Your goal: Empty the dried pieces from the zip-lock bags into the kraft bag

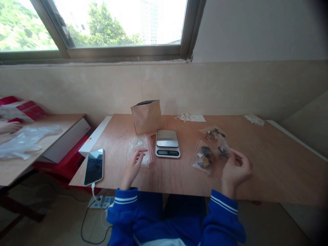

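My right hand point(237, 168) pinches the edge of a small clear plastic bag point(223, 147) with dark pieces inside, held at the right of the table. Two more filled bags lie beside it: a nearer bag point(203, 159) with dark and tan dried pieces, and a farther bag point(212, 133). On the left, my left hand point(135, 164) rests over a stack of flat zip bags point(140, 145) with red seal lines, its fingers loosely apart. Between the hands sits a white kitchen scale point(167, 143) with a bare metal plate. Behind the zip bags stands an open brown paper bag point(146, 118).
A phone point(94, 167) on a charging cable lies at the table's left edge. Pale scraps point(185, 117) sit by white paper at the back, with others point(254, 119) at the back right. Another person's hand point(11, 127) is on the neighbouring table, near clear plastic point(28, 140).
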`<state>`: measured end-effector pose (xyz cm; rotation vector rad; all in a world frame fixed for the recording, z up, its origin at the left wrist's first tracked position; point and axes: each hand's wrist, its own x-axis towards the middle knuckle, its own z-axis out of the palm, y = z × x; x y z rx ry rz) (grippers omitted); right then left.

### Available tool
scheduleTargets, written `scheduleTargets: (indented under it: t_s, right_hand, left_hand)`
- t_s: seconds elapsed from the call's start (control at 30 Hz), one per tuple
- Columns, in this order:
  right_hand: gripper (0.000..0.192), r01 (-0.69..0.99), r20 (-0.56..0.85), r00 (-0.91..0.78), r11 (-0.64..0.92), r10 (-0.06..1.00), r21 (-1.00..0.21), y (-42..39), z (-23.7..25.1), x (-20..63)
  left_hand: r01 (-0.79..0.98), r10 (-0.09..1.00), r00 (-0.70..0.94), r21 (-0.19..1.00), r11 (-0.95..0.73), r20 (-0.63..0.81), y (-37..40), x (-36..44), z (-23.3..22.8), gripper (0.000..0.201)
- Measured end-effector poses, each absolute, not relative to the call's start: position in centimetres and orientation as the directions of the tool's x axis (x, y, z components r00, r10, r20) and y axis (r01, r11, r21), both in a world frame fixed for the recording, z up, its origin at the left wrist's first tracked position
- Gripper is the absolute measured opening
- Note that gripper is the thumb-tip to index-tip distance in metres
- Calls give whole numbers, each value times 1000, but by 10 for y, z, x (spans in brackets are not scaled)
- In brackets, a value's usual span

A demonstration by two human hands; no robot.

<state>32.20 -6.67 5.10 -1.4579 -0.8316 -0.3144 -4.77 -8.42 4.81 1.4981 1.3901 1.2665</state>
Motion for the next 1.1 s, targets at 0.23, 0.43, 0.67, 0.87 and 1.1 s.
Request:
scheduleTargets:
  t_s: [0.23, 0.43, 0.67, 0.87, 1.1]
  right_hand:
    - [15, 420, 623, 720, 522, 307, -742, -83, 115, 276]
    - [19, -67, 451, 442, 530, 775, -846, -100, 143, 226]
    - [26, -255, 285, 261, 351, 922, -901, -83, 127, 188]
    - [28, 107, 386, 350, 373, 853, -922, -81, 116, 160]
    - [21, 196, 406, -92, 417, 909, -888, -96, 122, 127]
  left_hand:
    - [207, 986, 5, 965, -163, 166, -86, -22, 59, 28]
    - [91, 954, 85, 951, -295, 288, -94, 5, 83, 60]
    - [65, 976, 75, 976, -210, 205, -100, 0, 91, 25]
    - [-117, 987, -28, 980, -163, 160, -102, 4, 100, 29]
    - [-139, 965, -120, 959, -248, 232, -105, 13, 110, 24]
